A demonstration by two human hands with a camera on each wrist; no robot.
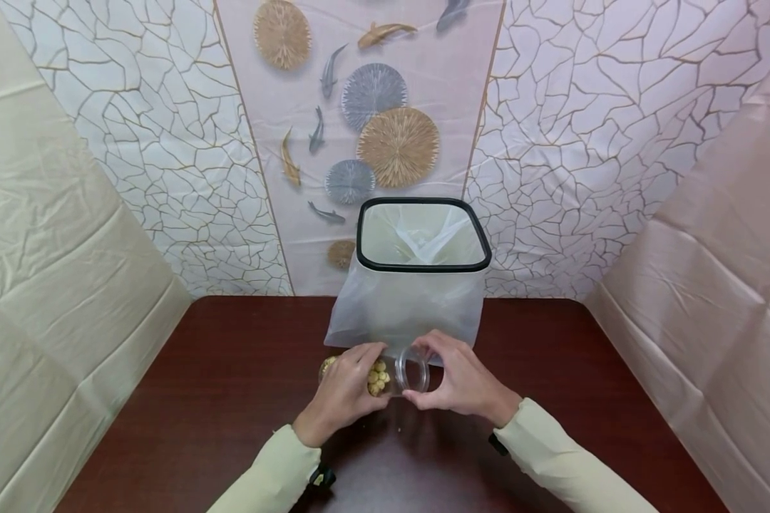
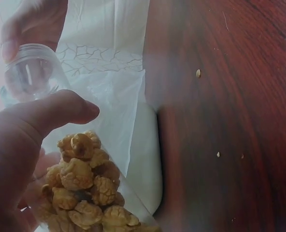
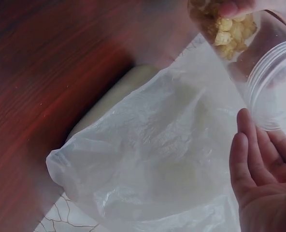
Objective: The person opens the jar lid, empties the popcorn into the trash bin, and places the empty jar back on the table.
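Observation:
A clear plastic jar (image 1: 391, 370) lies on its side above the table, its round threaded mouth (image 3: 259, 92) pointing right and uncovered. Caramel-coloured popcorn (image 2: 85, 188) fills the end of the jar toward the left. My left hand (image 1: 349, 385) grips the jar's body, thumb on the near side. Around the mouth's rim my right hand (image 1: 452, 374) curls, thumb below and fingers above. In the right wrist view, the fingertips (image 3: 243, 121) of that hand meet the rim's edge. Part of the popcorn is hidden behind the left hand.
Just behind the hands stands a pale bin with a black rim (image 1: 423, 268), lined with a translucent white bag (image 3: 148, 145) that drapes over its outside. A few crumbs (image 2: 198, 73) lie on the dark red wooden table (image 1: 231, 399). Patterned cloth walls enclose the table.

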